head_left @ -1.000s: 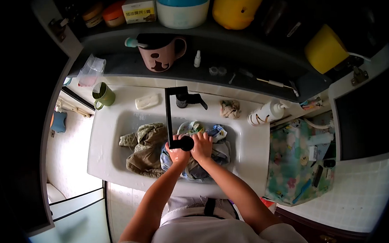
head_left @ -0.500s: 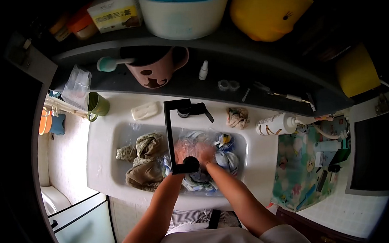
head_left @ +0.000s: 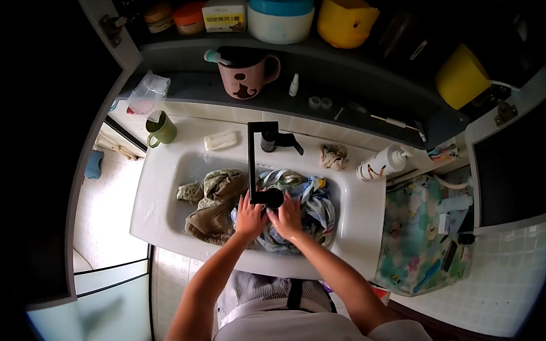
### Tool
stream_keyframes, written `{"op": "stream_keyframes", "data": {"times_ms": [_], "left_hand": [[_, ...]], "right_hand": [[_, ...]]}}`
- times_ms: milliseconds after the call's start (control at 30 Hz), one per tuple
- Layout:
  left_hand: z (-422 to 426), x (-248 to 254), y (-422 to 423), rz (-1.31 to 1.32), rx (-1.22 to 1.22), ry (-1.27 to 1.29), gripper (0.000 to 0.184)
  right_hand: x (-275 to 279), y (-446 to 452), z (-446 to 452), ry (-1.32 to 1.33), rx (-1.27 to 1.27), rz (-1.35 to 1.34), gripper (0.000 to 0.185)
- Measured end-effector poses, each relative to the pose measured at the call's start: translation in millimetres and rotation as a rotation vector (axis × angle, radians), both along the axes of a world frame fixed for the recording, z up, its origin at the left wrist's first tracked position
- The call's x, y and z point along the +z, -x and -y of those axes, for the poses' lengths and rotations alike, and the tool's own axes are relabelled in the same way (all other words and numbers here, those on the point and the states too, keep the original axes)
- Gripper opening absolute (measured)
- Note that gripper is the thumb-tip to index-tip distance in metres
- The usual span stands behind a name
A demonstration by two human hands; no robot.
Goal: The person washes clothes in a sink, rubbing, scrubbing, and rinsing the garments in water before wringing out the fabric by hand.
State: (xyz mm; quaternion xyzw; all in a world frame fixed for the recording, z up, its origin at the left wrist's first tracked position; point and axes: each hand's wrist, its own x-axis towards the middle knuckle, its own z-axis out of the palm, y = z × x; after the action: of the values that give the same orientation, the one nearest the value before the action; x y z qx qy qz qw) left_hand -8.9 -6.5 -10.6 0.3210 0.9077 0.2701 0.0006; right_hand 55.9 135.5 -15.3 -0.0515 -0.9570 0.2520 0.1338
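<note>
My left hand (head_left: 249, 220) lies flat with its fingers spread, on wet patterned clothes (head_left: 317, 208) of blue, white and green in the sink basin (head_left: 344, 204). Beside it, my right hand (head_left: 286, 219) rests on the same clothes, fingers stretched out and partly behind the spout. The black faucet (head_left: 252, 159) reaches over both hands, its round head just above the fingertips. To the left in the basin sits a bunched brown garment (head_left: 209, 218), with water around it. Neither hand has the cloth gripped.
Along the sink's back edge are a green cup (head_left: 162, 130), a bar of soap (head_left: 221, 140), a crumpled cloth (head_left: 333, 157) and a white pump bottle (head_left: 381, 163). The dark shelf (head_left: 194, 88) above holds a pink mug (head_left: 243, 78) and several jars.
My hands were blurred amid splashing water under the faucet; now they lie spread on the clothes, and no splashing shows. The camera view has shifted and tilted, showing more of the shelf.
</note>
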Motion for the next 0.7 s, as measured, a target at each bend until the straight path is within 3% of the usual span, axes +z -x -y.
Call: {"op": "stream_keyframes", "data": {"times_ms": [67, 200, 367, 433, 467, 567, 600, 700], "left_hand": [[10, 3, -20, -0.035, 0.011, 0.051, 0.064], [32, 23, -39, 0.090, -0.041, 0.131, 0.084], [87, 67, -14, 0.013, 0.289, 0.389, 0.095], [127, 37, 14, 0.193, 0.336, 0.386, 0.101], [138, 43, 21, 0.142, 0.253, 0.398, 0.099], [142, 45, 47, 0.337, 0.153, 0.504, 0.088], [140, 45, 47, 0.285, 0.184, 0.477, 0.064], [142, 24, 57, 0.192, 0.194, 0.200, 0.034]], "right_hand": [[0, -17, 13, -0.042, 0.022, 0.144, 0.068], [7, -43, 12, 0.072, 0.120, 0.164, 0.084], [26, -59, 4, 0.069, 0.088, 0.323, 0.070], [22, -67, 8, 0.069, 0.065, 0.344, 0.067], [17, -70, 11, 0.074, 0.047, 0.332, 0.066], [8, -75, 23, 0.049, -0.018, 0.231, 0.061], [6, -75, 26, 0.033, -0.039, 0.219, 0.060], [0, -76, 35, 0.036, -0.118, 0.164, 0.056]]}}
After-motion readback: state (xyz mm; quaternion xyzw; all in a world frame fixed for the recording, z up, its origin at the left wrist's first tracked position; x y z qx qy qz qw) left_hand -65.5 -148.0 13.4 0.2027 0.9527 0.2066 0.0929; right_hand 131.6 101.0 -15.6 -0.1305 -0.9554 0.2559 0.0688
